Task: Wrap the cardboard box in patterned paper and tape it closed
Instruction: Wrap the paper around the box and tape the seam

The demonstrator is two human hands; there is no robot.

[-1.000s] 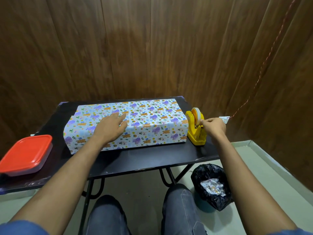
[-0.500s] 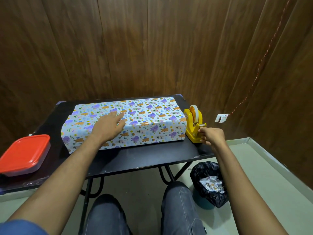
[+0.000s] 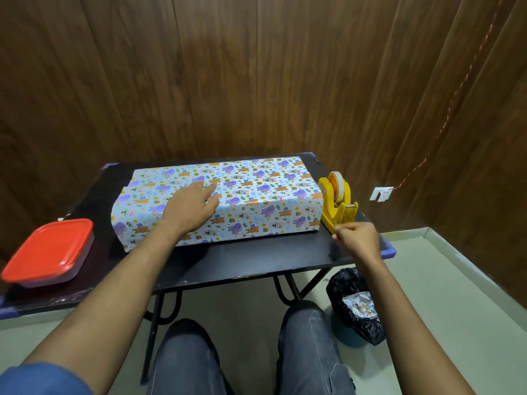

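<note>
A long box covered in patterned paper (image 3: 256, 195) with purple and orange animals lies across the black table (image 3: 242, 260). My left hand (image 3: 189, 210) presses flat on top of the paper near its front edge, fingers straight. A yellow tape dispenser (image 3: 338, 202) with a roll of tape stands against the box's right end. My right hand (image 3: 358, 239) is just in front of the dispenser with fingers curled, pinching what seems to be a strip of clear tape; the tape itself is hard to see.
A red-lidded plastic container (image 3: 48, 252) sits at the table's left front. A black bin bag (image 3: 356, 303) with crumpled paper stands on the floor under the table's right side. My knees are below the table. Wood panel walls enclose the space.
My right hand has moved from the top of the tape roll down and toward me, away from the dispenser's cutter. My left hand has stayed pressed on the paper.
</note>
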